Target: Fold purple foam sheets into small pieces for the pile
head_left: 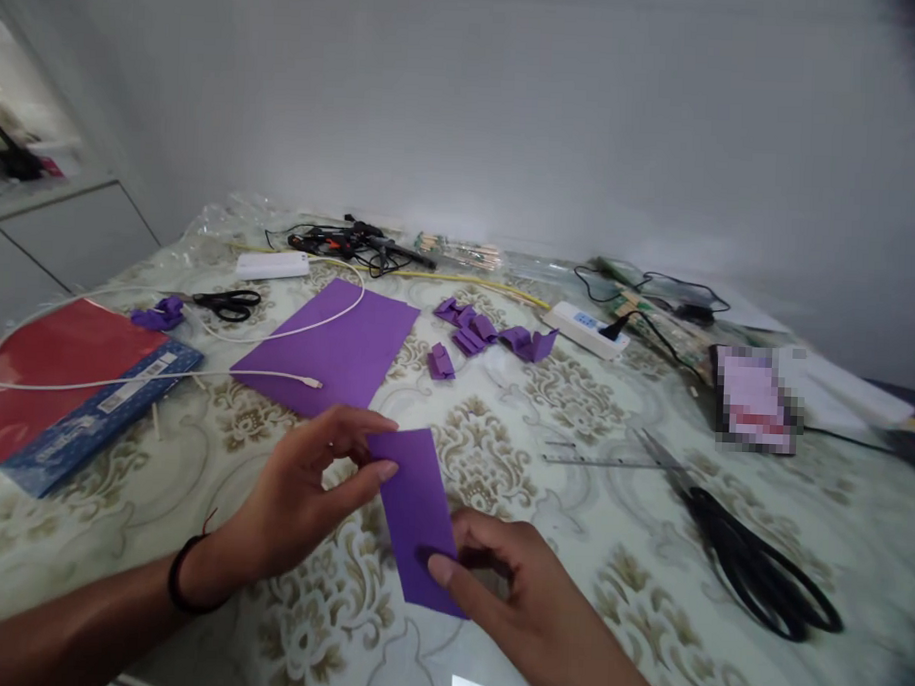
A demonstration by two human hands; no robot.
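Note:
A narrow purple paper strip [418, 512] is held tilted over the patterned tablecloth. My left hand [302, 498] pinches its upper left corner between thumb and fingers. Lower down, my right hand [520, 585] grips the strip's right edge, thumb on the face and fingers behind. Beyond my hands lie larger purple paper sheets [338, 339]. Several small folded purple paper pieces [473, 334] rest to the right of those sheets. Large black-handled scissors [750, 553] lie half open at the right, their blades over a clear ruler [603, 462].
At the left are a red and blue paper packet [73, 370], a white cable [163, 385], smaller black scissors [230, 303] and a crumpled purple piece [158, 314]. A power strip [585, 328], tangled black cords [356, 241] and a phone [756, 398] lie towards the wall.

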